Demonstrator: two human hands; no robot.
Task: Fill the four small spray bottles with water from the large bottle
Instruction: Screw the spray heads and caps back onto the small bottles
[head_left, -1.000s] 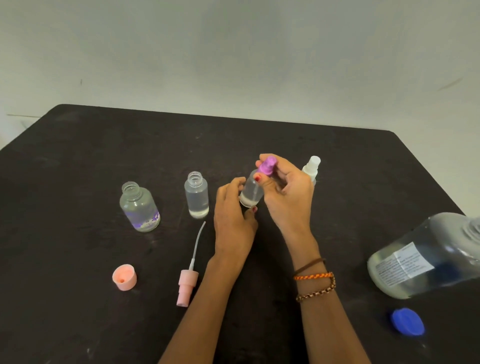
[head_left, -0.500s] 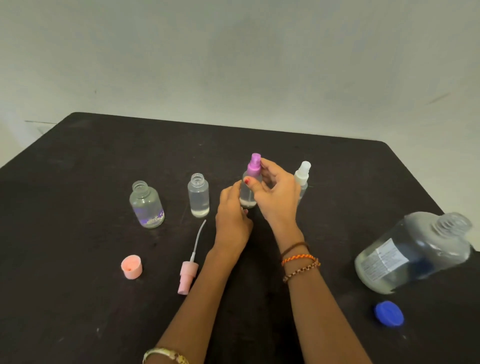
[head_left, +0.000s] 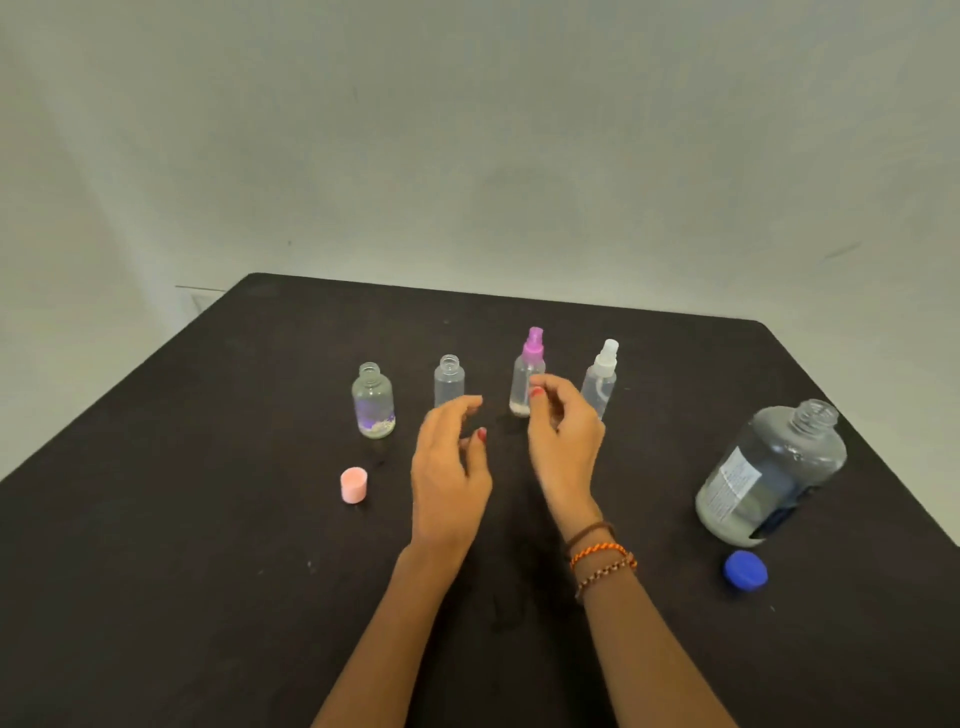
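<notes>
Several small clear bottles stand in a row on the black table (head_left: 182, 519). From the left: a round bottle (head_left: 373, 400) with no top, a slim bottle (head_left: 449, 380) with no top, a bottle with a purple spray top (head_left: 529, 370), and a bottle with a white spray top (head_left: 601, 378). My left hand (head_left: 449, 467) hovers in front of the slim bottle, fingers apart, holding nothing. My right hand (head_left: 563, 441) is just in front of the purple-topped bottle, fingers loose and empty. The large water bottle (head_left: 769, 473) stands uncapped at the right. The pink spray pump is hidden behind my left arm.
A pink cap (head_left: 354, 485) lies at the front left of the bottles. A blue cap (head_left: 745, 570) lies in front of the large bottle. The table's right edge runs close to the large bottle. A pale wall stands behind the table.
Both hands have let go of the purple-topped bottle, which now stands upright in the row, and drawn back toward me. The camera has tilted up.
</notes>
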